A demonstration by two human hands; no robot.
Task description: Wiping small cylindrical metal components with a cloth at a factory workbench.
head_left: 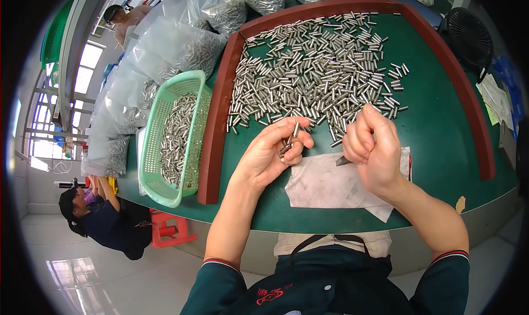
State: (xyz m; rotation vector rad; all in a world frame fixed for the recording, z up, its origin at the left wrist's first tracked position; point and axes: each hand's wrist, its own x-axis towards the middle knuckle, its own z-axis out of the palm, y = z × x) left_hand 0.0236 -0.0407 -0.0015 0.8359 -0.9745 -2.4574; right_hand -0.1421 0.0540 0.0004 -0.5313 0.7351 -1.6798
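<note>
My left hand [275, 149] is closed with curled fingers around a few small shiny metal pins [296, 130], one of them standing up between thumb and fingers. To its right, my right hand [374, 144] makes a fist over a cloth. A flat dark grey piece [343, 160] pokes out from under that fist; the rest of it is hidden. The pale, stained cloth [319, 185] lies on the green table [441, 149] below both hands. Just beyond my fingers spreads a large heap of loose metal pins [314, 67].
A reddish-brown wooden frame [215, 138] borders the heap on three sides. Left of it stands a green plastic basket [149, 166] with more pins. Clear bags [193, 45] of pins line the far left. A black fan [468, 36] stands far right. A seated person [104, 221] works at left.
</note>
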